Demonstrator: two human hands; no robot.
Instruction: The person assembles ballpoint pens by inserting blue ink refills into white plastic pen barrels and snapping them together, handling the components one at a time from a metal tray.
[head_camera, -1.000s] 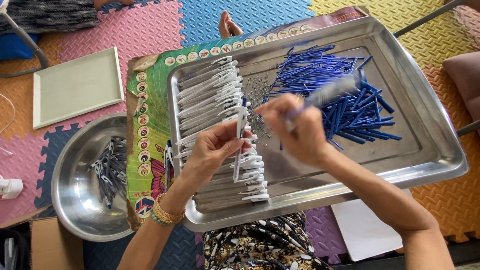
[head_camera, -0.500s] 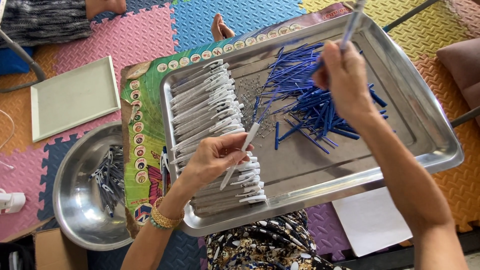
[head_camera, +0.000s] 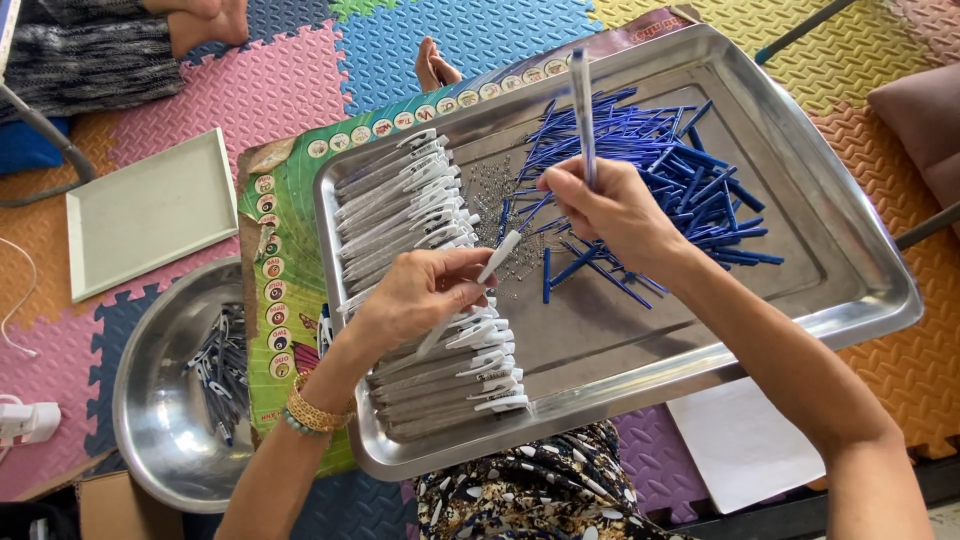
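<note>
Steel tray (head_camera: 860, 300), rectangular, resting on a printed green board (head_camera: 290, 210) over coloured foam floor mats. Left hand (head_camera: 420, 295): fingers closed around one white-clipped grey pen barrel (head_camera: 470, 300), held slanting just above a long row of like pen barrels (head_camera: 420, 260) stacked along the tray's left side. Right hand (head_camera: 615, 215): pinched shut on a thin pale pen part (head_camera: 583, 110), held upright, its tip rising above the knuckles; directly beneath and to the right of it lies a loose heap of blue refills (head_camera: 680, 190), with a scatter of tiny metal bits (head_camera: 490, 195) between heap and row, too small to identify. Round steel bowl (head_camera: 150, 420) lower left, holding a few dark pen pieces, indistinct; pale square tray (head_camera: 150, 210) beside it
</note>
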